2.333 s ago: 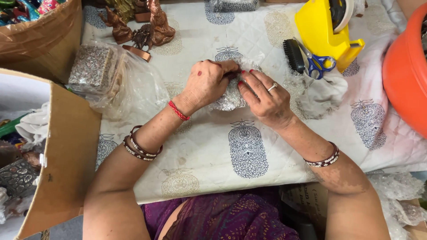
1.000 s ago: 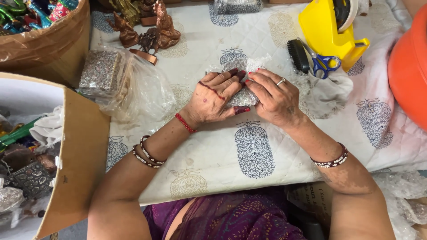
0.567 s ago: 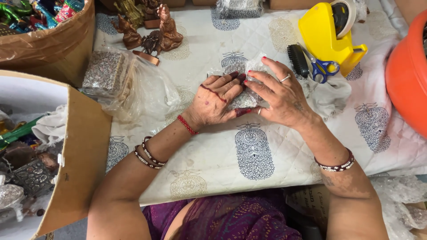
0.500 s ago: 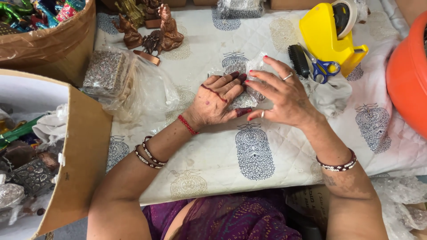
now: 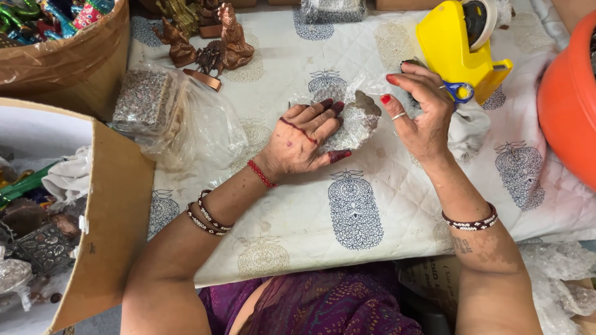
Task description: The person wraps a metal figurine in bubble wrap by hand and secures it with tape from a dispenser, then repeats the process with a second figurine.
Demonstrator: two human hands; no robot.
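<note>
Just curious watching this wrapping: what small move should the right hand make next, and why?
Probably reach on to the yellow tape dispenser: the left hand pins the bubble-wrapped bundle shut on the cloth, while the right hand, empty, is lifted beside the dispenser.

Brown figurines [image 5: 214, 43] at the back — orange tub [image 5: 568, 99], cardboard box [image 5: 105, 217] alongside.
</note>
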